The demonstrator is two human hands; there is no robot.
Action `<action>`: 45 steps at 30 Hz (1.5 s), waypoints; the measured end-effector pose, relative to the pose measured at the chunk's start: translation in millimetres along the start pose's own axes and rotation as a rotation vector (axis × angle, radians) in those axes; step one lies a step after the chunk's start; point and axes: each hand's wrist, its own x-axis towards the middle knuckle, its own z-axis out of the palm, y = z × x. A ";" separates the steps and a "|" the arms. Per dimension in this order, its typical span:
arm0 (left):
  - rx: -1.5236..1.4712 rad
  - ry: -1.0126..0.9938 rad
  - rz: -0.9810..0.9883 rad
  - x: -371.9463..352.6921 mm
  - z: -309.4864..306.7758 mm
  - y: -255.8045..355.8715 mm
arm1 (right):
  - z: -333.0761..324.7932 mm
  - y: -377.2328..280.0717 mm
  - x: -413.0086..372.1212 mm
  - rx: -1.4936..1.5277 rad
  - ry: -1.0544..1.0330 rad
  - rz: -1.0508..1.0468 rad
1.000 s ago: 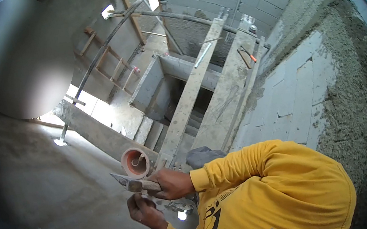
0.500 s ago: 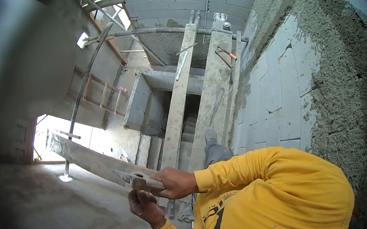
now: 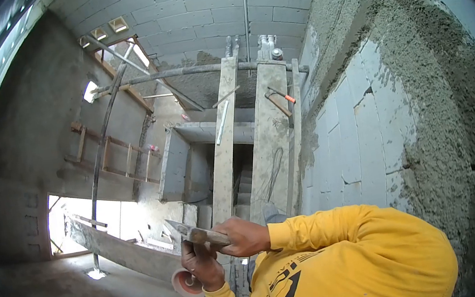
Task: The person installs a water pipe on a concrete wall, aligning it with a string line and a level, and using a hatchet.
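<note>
In the lower middle of the head view, my right hand (image 3: 244, 236) is closed around the handle of a wooden-handled tool with a grey metal blade (image 3: 200, 235). The blade end points away to the upper left. My left hand (image 3: 205, 267) is closed too, its fingers curled against the tool's head from below; whether they also pinch something small is hidden. Just left of that wrist a reddish round bucket (image 3: 188, 285) shows, partly covered by the hand. Both forearms are in yellow sleeves.
Concrete-stained planks (image 3: 271, 125) span an opening with steps below. On them lie an orange-handled tool (image 3: 289, 98), a metal bar (image 3: 222, 123) and looped wire (image 3: 275, 173). Poles (image 3: 104, 125) cross at left. A block wall with rough mortar (image 3: 443, 87) rises at right.
My view has shifted, so the planks sit further left and lower. The large blurred shape at upper left is gone, and the bucket now shows. Both hands keep the tool.
</note>
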 end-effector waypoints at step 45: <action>0.108 -1.258 -0.444 165.7 559.6 -158.5 | -371.9 -28.7 38.7 -0.791 0.166 -0.226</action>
